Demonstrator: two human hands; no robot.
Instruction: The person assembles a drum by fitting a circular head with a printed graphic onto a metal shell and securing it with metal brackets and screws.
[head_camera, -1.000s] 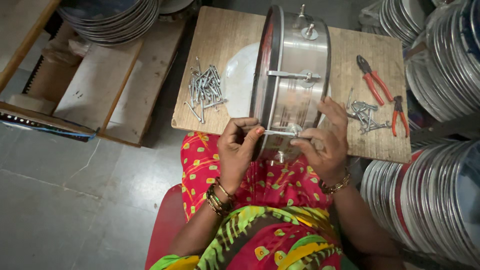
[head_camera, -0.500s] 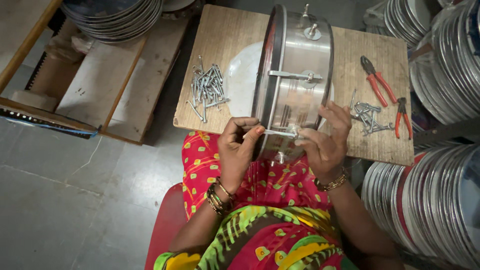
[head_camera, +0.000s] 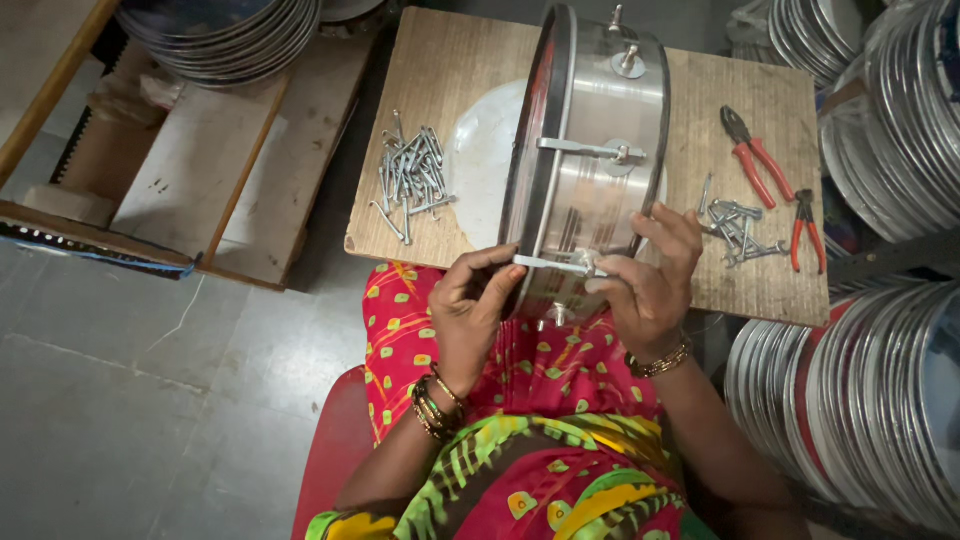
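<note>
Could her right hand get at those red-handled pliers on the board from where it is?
Probably yes: the red-handled pliers lie uncovered on the wooden board, just beyond the right hand, though it now holds a metal rod.

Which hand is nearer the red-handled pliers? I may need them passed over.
Right. The right hand is at the drum's lower edge, just left of the pliers; the left hand is farther away, across the drum.

A polished, glossy metal shell is shown by the drum (head_camera: 600, 170), banded by a darker rim. The tension rod (head_camera: 555, 265) is bright, smooth steel. Matt, worn wood is seen in the tabletop (head_camera: 450, 70). The pliers (head_camera: 755, 155) are sheathed in red plastic (slightly glossy), and the bolts (head_camera: 410, 175) gleam dully.
</note>
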